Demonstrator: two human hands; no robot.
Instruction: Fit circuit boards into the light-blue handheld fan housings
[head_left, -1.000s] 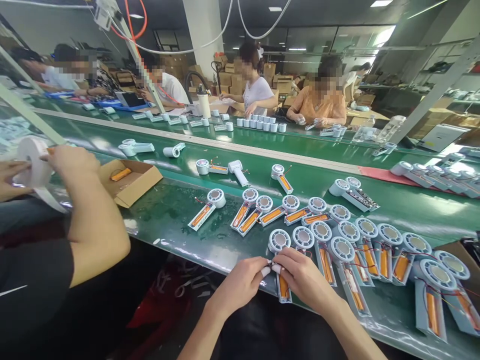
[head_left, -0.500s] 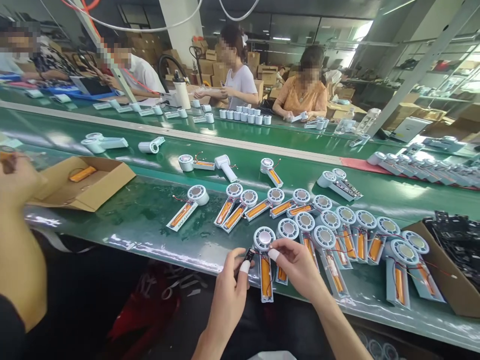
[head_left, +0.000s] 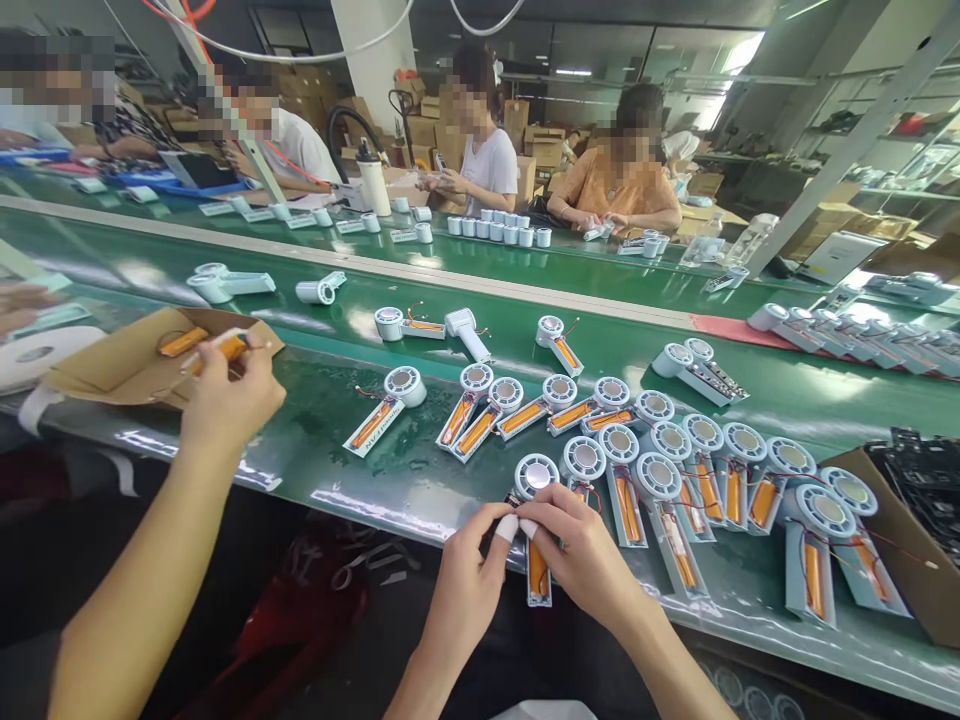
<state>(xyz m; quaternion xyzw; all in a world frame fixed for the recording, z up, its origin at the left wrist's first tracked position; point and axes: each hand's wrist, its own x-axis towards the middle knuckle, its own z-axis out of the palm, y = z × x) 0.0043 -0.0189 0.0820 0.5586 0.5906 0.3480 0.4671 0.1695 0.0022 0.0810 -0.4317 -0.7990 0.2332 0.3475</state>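
Left hand (head_left: 474, 562) pinches a small circuit board (head_left: 513, 498); right hand (head_left: 583, 548) is pinched too, contents hidden. We judge the board light, stiff, fragile: edges best.

6 o'clock: left hand (head_left: 472, 570) and right hand (head_left: 589, 545) are covering most of a small black part (head_left: 513, 499), its outline not resolving; whatever the right fingertips are pinching is staying unreadable. Fingers are also hiding the upper handle of the pale-blue round-headed plastic fan (head_left: 537, 474). 8 o'clock: lettering on a pale-blue handle (head_left: 373, 428) is showing too small to read fully. 9 o'clock: left edge is cropping the flat white tape roll (head_left: 52, 355). Between 3 and 4: right edge is cutting off the brown cardboard box (head_left: 892, 540).
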